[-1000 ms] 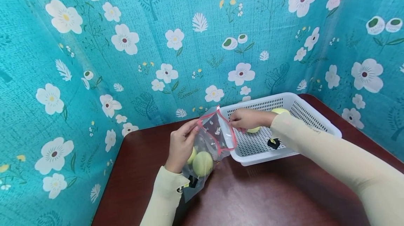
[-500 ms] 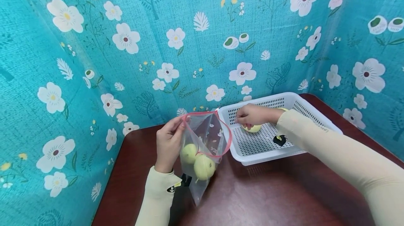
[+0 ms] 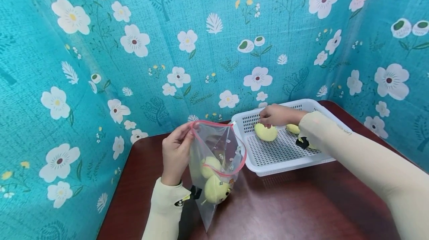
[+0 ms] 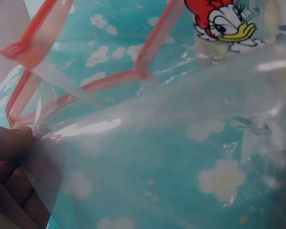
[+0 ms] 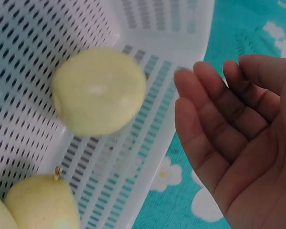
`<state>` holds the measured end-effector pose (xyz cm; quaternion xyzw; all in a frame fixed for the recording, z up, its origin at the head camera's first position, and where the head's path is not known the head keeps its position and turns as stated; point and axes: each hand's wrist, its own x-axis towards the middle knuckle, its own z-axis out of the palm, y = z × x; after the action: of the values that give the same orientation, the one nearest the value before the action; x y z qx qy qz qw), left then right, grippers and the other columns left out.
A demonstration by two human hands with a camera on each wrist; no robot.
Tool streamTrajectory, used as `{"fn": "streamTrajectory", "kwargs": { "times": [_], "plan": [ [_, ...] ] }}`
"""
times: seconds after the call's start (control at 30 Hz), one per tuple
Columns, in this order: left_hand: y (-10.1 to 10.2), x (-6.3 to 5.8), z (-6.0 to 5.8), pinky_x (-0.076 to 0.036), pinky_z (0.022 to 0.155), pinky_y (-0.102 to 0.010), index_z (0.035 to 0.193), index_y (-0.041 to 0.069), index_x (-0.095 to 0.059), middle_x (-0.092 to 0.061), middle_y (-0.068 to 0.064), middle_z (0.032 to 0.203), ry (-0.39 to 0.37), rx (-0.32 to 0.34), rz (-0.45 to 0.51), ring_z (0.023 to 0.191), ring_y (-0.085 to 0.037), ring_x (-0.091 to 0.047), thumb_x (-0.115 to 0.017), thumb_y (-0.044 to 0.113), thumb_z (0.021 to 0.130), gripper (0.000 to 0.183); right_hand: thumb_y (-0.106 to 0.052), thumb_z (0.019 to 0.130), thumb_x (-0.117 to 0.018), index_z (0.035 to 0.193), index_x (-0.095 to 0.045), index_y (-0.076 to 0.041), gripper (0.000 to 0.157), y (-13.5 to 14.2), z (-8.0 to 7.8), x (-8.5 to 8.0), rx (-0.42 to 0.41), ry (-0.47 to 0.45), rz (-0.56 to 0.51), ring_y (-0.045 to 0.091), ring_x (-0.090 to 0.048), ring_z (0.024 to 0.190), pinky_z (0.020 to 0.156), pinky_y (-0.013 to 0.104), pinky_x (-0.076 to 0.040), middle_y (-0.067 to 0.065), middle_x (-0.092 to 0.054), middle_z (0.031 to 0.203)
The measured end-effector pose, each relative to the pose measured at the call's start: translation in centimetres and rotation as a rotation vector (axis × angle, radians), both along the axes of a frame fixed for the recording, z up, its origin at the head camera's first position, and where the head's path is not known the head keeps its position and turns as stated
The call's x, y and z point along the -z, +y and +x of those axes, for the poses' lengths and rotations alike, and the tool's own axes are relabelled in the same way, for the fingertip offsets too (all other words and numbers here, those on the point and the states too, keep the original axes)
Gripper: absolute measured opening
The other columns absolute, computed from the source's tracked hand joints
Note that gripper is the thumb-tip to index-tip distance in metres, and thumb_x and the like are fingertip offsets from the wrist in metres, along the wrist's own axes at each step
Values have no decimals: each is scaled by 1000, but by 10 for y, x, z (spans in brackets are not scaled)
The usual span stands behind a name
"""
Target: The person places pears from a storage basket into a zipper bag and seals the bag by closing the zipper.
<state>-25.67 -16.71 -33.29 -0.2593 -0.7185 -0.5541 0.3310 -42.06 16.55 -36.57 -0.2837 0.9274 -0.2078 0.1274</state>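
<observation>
My left hand [image 3: 175, 154] pinches the red-edged rim of a clear zip bag [image 3: 207, 210] at its left corner. The bag's mouth gapes, and two pale yellow-green pears [image 3: 216, 190] lie inside it. Cartoon prints, among them a duck [image 4: 229, 26], decorate the plastic. Over the white basket [image 3: 281, 165] hovers my right hand [image 3: 279, 114], fingers loosely bent and holding nothing. Nearest to it is a pear [image 5: 100, 90] in the basket, apart from the fingertips in the right wrist view. Further pears [image 5: 43, 205] sit deeper in the basket, partly hidden by the sleeve in the head view.
The perforated basket stands at the back right of a dark red-brown table [image 3: 268, 210]. A blue floral curtain [image 3: 201, 65] hangs behind and at both sides. Black wrist cameras [image 3: 196, 192] are strapped at the cuffs.
My right hand has left the bag's rim and moved right over the basket. My left hand has moved left with its corner, widening the mouth, and the pears in the bag have shifted.
</observation>
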Motion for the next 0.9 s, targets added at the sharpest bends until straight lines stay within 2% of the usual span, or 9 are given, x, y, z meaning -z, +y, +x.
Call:
{"fn": "streamTrajectory", "kwargs": {
  "times": [0.17,0.27,0.37,0.5,0.67,0.9],
  "plan": [
    [-8,10,-10,-52,85,-28,114,-10,-66,-70,-19,107,27,-68,34,100,-26,-68,-63,-11,89,26,-22,99,-57,100,-72,-7,20,1,-16,7,63,41,61,17,-57,77,68,34,-49,4,-66,89],
    [-11,19,-18,-52,85,-29,115,-8,-67,-69,-18,109,46,-100,79,102,-25,-67,-64,-10,88,27,-23,98,-59,108,-72,-8,22,-5,-22,11,36,36,110,18,-61,93,80,39,-52,3,-68,101],
    [-10,23,-21,-52,85,-30,117,-8,-66,-69,-18,110,62,-102,93,103,-25,-67,-64,-8,89,27,-23,98,-60,114,-71,-7,25,-15,-30,15,-13,25,174,22,-63,100,86,43,-52,4,-68,107],
    [-3,20,-16,-52,85,-30,116,-10,-66,-69,-19,109,62,-88,79,103,-26,-66,-62,-10,89,26,-24,97,-60,114,-71,-7,26,-27,-38,21,-24,35,244,20,-63,96,83,40,-53,4,-68,106],
    [9,8,-3,-53,84,-27,113,-11,-66,-69,-20,107,35,-49,14,100,-28,-68,-62,-12,89,24,-22,94,-63,105,-72,-8,20,-36,-42,33,13,54,288,17,-60,79,71,35,-52,2,-66,92],
    [19,4,-1,-54,81,-25,108,-14,-66,-69,-24,102,47,45,-82,94,-35,-68,-62,-16,87,22,-27,91,-69,108,-71,-7,25,-39,-41,45,24,148,333,15,-59,75,69,33,-51,1,-67,91]
  ]
}}
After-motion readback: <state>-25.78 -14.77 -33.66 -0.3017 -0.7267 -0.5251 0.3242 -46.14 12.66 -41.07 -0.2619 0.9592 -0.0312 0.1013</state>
